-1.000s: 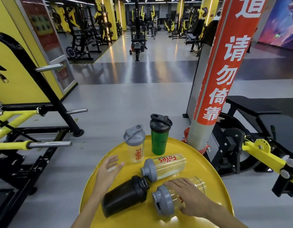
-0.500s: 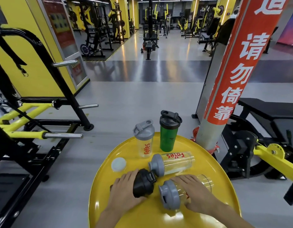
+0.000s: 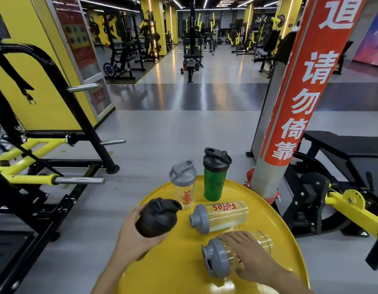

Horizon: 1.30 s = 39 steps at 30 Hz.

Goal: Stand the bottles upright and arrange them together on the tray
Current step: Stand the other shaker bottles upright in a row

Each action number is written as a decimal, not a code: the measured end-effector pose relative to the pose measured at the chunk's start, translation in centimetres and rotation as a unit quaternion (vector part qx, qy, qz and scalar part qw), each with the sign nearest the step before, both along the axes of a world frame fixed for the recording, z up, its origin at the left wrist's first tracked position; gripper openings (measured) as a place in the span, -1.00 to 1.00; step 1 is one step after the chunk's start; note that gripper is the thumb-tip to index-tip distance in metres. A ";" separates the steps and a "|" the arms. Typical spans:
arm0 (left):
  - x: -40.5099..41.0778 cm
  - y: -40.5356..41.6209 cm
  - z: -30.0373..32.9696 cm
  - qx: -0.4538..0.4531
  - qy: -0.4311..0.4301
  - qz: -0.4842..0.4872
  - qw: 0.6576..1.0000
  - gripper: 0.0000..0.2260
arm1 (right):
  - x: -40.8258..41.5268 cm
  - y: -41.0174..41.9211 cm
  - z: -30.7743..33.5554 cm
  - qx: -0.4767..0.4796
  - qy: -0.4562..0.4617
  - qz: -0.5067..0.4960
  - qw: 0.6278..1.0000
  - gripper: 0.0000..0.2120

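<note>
A round yellow tray [image 3: 183, 270] fills the lower middle. At its far edge a clear grey-lidded bottle [image 3: 183, 187] and a green bottle with a black lid [image 3: 214, 177] stand upright. Another clear grey-lidded bottle [image 3: 217, 216] lies on its side at the centre. My left hand [image 3: 134, 236] grips a black bottle [image 3: 157, 217] and holds it raised and tilted above the tray's left part. My right hand [image 3: 250, 255] rests on a clear grey-lidded bottle [image 3: 218, 259] that lies on its side near me.
A grey pillar with a red banner [image 3: 289, 124] stands just right of the tray. Black and yellow gym machines [image 3: 46, 166] stand at left, a bench and yellow lever [image 3: 343, 198] at right. Grey floor stretches ahead.
My left hand closed on the black bottle and lifted it off the tray, tilting it toward upright. My right hand stayed on the near clear bottle.
</note>
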<state>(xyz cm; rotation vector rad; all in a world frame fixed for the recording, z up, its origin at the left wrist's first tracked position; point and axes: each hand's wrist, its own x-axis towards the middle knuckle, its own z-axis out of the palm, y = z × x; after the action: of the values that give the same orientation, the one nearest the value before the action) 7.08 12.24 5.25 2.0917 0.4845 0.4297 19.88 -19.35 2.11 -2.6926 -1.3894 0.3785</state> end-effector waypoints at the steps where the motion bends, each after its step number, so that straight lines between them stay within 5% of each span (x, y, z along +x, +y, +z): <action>1: 0.4 0.8 0.4 -0.010 -0.006 0.011 1.000 -0.20 | 0.0 0.0 0.0 -0.003 0.000 -0.001 1.000 -0.10; 4: 1.9 3.2 1.0 -0.061 -0.019 0.047 0.997 -0.11 | 0.0 0.0 0.0 -0.007 0.009 -0.002 1.000 -0.09; 7: 3.8 4.4 1.6 -0.114 -0.033 0.069 0.991 -0.23 | 0.1 0.0 0.3 -0.007 0.016 -0.002 1.000 -0.08; 21: 8.7 6.3 -2.3 -0.174 0.022 0.051 0.983 -0.30 | 0.1 0.0 0.0 0.018 0.031 -0.011 0.999 -0.10; 39: 8.3 5.7 -3.8 -0.117 0.004 0.031 0.993 -0.36 | 0.8 0.3 0.3 -0.026 0.041 0.018 0.999 -0.09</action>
<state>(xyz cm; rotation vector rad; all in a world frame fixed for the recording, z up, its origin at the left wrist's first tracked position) 15.36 17.97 1.44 1.8569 0.5778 0.3805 20.71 -19.02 2.36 -2.6622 -1.4278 0.5286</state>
